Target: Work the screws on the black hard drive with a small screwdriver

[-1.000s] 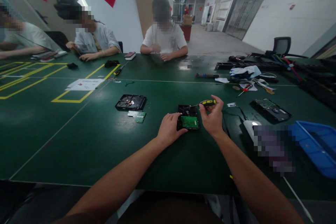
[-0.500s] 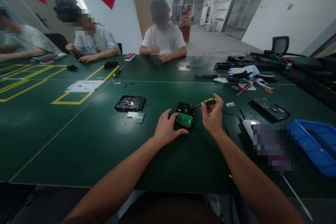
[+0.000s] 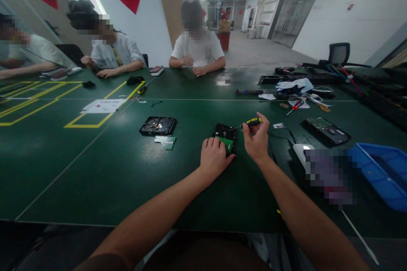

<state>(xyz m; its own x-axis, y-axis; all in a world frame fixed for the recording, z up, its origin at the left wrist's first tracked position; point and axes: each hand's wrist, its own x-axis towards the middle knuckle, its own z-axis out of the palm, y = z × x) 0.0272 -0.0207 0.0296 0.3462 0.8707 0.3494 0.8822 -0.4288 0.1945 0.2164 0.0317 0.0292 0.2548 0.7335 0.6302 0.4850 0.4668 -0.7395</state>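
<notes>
A black hard drive (image 3: 225,130) with a green circuit board (image 3: 228,144) on its near half lies on the table before me. My left hand (image 3: 213,157) grips the drive from the near left, its fingers bent over the board's edge and its thumb along the near side. In my right hand (image 3: 257,142) is a screwdriver (image 3: 253,122) with a yellow and black handle. Its shaft points left, and the tip is over the black part of the drive; contact with a screw is too small to make out.
To the left lie another hard drive (image 3: 158,125) and a loose circuit board (image 3: 165,141). A third drive (image 3: 326,131), a blue bin (image 3: 378,173), a red screwdriver (image 3: 295,107) and cables are on the right. Several people sit across the table (image 3: 95,178).
My left hand has moved right and closed over the hard drive, covering part of the green board. My right hand and the screwdriver have hardly moved.
</notes>
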